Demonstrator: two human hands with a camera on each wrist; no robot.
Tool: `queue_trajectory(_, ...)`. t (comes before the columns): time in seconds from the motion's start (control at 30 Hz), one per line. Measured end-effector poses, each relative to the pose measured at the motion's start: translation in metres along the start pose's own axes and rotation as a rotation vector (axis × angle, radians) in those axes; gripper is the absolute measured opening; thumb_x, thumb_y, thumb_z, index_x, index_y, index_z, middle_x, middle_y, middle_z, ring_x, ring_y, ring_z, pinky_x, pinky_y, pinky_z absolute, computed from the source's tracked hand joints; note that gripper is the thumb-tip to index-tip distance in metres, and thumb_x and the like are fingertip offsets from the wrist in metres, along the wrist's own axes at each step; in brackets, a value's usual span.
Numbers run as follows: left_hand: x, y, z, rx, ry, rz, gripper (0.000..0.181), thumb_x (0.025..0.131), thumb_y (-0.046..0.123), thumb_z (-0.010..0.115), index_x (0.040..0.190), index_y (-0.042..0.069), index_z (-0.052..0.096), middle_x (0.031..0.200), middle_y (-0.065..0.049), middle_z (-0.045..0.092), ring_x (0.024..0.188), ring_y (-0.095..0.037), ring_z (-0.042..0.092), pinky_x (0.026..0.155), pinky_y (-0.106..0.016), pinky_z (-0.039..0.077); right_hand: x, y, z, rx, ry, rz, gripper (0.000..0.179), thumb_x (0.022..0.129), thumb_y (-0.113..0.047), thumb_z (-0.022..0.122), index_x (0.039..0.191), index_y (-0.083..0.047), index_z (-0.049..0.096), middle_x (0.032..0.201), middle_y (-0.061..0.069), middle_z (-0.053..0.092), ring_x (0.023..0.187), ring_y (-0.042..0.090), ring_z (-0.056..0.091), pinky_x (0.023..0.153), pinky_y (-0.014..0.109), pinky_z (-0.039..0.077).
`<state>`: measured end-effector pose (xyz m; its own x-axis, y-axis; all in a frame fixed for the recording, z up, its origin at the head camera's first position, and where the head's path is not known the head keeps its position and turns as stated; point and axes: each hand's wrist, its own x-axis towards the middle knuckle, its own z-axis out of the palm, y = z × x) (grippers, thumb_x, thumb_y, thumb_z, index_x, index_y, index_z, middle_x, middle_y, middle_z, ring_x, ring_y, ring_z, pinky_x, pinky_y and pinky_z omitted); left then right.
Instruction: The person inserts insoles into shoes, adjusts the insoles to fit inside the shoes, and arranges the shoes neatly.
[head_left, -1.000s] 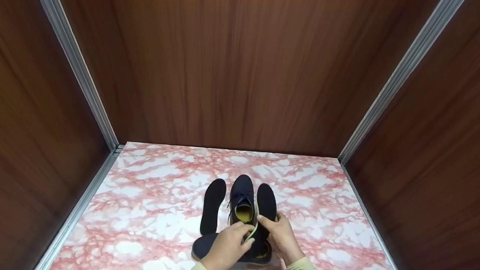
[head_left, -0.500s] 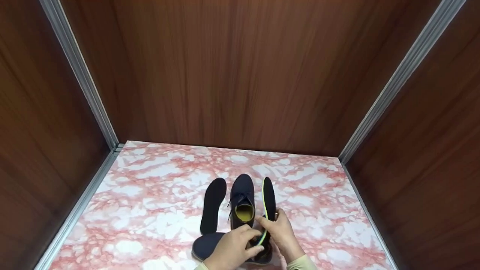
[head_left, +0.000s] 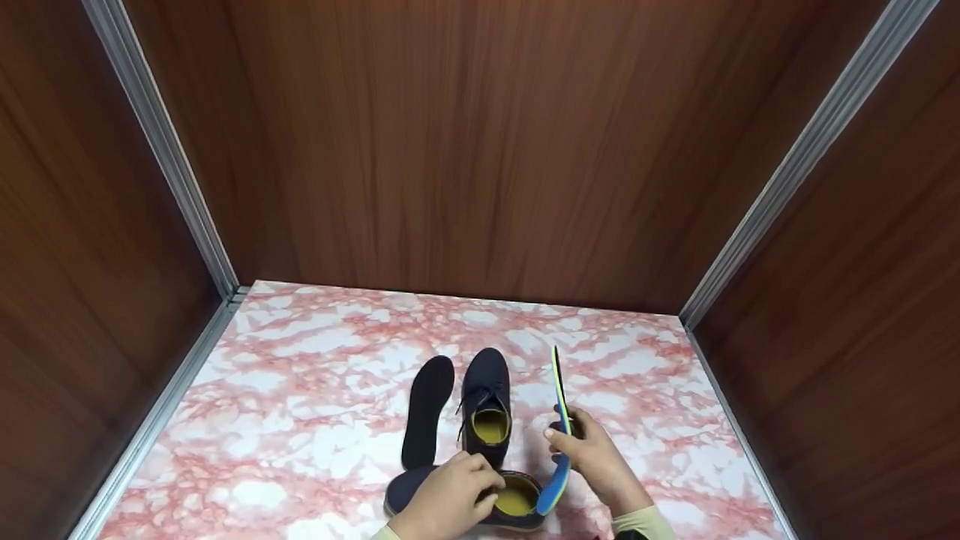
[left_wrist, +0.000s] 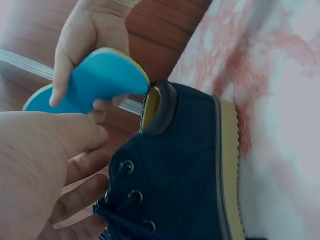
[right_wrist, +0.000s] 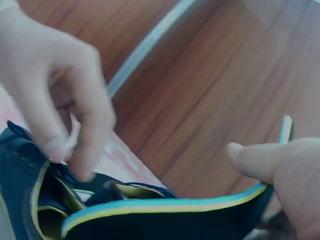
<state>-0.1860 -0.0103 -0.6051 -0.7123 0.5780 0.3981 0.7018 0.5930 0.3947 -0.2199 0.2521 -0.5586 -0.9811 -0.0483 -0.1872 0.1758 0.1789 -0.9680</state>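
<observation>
My right hand (head_left: 598, 457) grips an insole (head_left: 553, 489) by its middle, thumb on one side. The insole stands edge-on, showing a black top, a yellow rim and a blue underside. Its heel end hangs beside the opening of a dark navy lace-up shoe (head_left: 407, 489), which lies crosswise in front of me. My left hand (head_left: 456, 491) hovers over this shoe's laces with loosely bent fingers and nothing between them. In the left wrist view the shoe (left_wrist: 182, 160) shows its tan sole and metal eyelets. Part of it is hidden beneath my left hand in the head view.
A second navy shoe (head_left: 486, 375) with a yellow lining points away, just behind the near one. To its left a black insole (head_left: 429, 412) lies flat on the red-and-white marbled surface (head_left: 300, 420). Brown wood-grain panels (head_left: 450, 150) with metal edge strips enclose three sides.
The insole has moved right and turned from flat to edge-on in my right hand, uncovering the near shoe's opening. My left hand has let go of it.
</observation>
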Motion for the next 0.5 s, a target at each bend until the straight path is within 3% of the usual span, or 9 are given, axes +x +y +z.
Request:
queue_trajectory(0.17, -0.004, -0.002, 0.002, 0.049, -0.013, 0.038, 0.011, 0.094, 0.018, 0.082, 0.104, 0.022, 0.085, 0.099, 0.009, 0.069, 0.091, -0.006, 0.06, 0.082, -0.02, 0.055, -0.001, -0.003, -0.013, -0.064, -0.06, -0.023, 0.065, 0.103, -0.018, 0.07, 0.158, 0.003, 0.042, 0.131, 0.016, 0.063, 0.115, 0.024, 0.061, 0.092, 0.04, 0.058)
queue_trajectory(0.37, -0.003, -0.001, 0.0, 0.064, -0.078, 0.025, 0.013, 0.094, 0.022, 0.083, 0.107, 0.025, 0.085, 0.104, 0.009, 0.07, 0.095, -0.007, 0.06, 0.087, -0.021, 0.055, -0.003, 0.008, -0.014, -0.12, -0.051, 0.021, 0.053, 0.102, -0.024, 0.066, 0.147, 0.002, 0.053, 0.113, 0.007, 0.058, 0.1, 0.021, 0.05, 0.079, 0.035, 0.047)
queue_trajectory(0.5, -0.002, 0.0, 0.0, 0.069, -0.12, 0.01, 0.016, 0.094, 0.022, 0.084, 0.109, 0.027, 0.085, 0.107, 0.01, 0.07, 0.097, -0.007, 0.06, 0.09, -0.022, 0.055, -0.007, 0.026, -0.009, -0.237, -0.077, 0.019, 0.055, 0.105, -0.036, 0.068, 0.142, 0.004, 0.056, 0.112, 0.008, 0.063, 0.095, 0.02, 0.055, 0.077, 0.035, 0.049)
